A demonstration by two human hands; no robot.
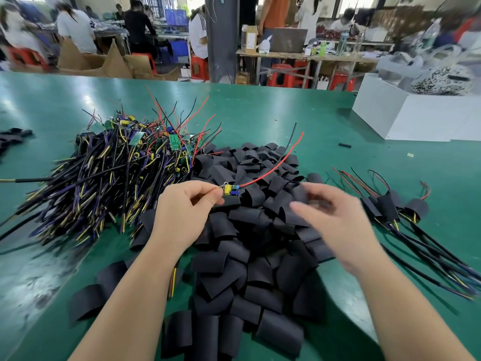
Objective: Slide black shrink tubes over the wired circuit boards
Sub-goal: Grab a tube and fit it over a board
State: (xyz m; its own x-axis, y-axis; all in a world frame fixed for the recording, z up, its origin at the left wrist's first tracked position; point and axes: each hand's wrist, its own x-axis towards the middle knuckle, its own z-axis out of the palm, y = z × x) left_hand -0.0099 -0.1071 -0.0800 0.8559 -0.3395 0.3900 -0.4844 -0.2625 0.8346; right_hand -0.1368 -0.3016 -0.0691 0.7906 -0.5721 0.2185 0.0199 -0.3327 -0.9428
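- Your left hand (187, 207) pinches a wired circuit board (230, 192) at its fingertips.
- Your right hand (335, 217), blurred, fingers loosely spread, hovers over the shrink tube pile (250, 256), right of the board.

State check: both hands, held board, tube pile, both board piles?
left hand: pinches held board
held board: bare, no tube on
right hand: blurred, fingers loose, holds nothing
tube pile: loose, unused
left board pile: unsleeved
right boards: tubes on

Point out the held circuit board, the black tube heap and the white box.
circuit board (228, 189): head view, yellow component.
black tube heap (244, 256): head view, middle.
white box (429, 117): head view, front wall.
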